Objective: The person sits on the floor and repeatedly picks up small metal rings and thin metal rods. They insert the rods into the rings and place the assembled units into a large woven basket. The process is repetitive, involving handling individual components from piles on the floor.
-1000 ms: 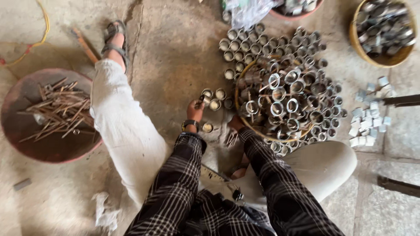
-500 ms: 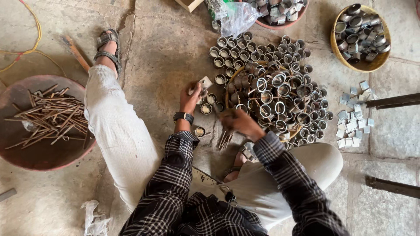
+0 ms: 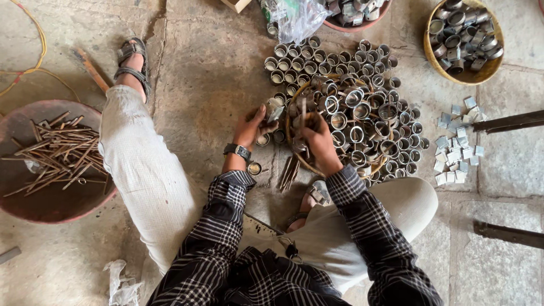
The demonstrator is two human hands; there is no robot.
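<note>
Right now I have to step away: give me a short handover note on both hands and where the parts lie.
Left hand: fingers closed on a small metal piece at the basket's left rim.
Right hand: over the shallow basket, gripping a thin rod that stands up between the hands.
Parts: metal rings fill the basket, more stand in rows on the stone floor behind it. Spare rods lie by the right foot; one ring lies below the left wrist. Small flat plates lie to the right, long rods in the round tray on the left.
Done and left: cannot tell how many rings are finished.
</note>
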